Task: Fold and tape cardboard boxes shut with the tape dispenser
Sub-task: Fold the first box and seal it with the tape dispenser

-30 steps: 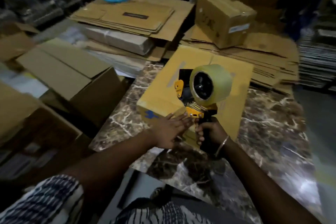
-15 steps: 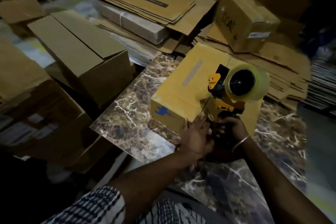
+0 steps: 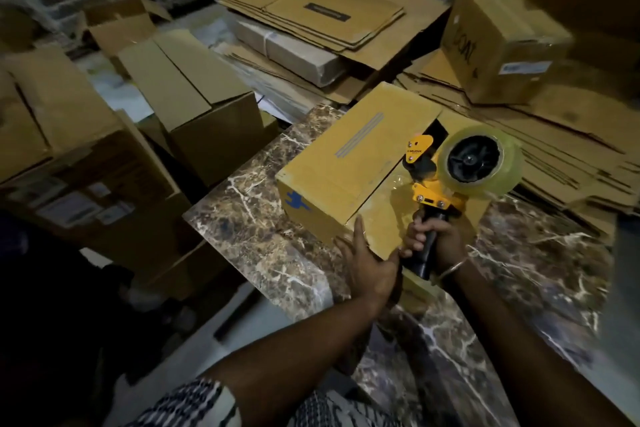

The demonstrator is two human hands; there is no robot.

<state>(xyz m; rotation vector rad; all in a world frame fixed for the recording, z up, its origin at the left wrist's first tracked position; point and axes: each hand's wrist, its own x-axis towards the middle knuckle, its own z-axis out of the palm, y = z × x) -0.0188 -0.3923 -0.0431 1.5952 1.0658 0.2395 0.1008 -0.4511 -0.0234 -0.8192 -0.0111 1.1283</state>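
1. A matte yellow cardboard box sits on the veined marble table.
2. The left hand lies flat-fingered against its near face.
3. The right hand clenches the black handle of the tape dispenser, with its glossy round roll.

Packing/storage room, dim: stacks of flattened brown cardboard sheets, sealed brown cartons w/ labels all round a brown marble-pattern table.
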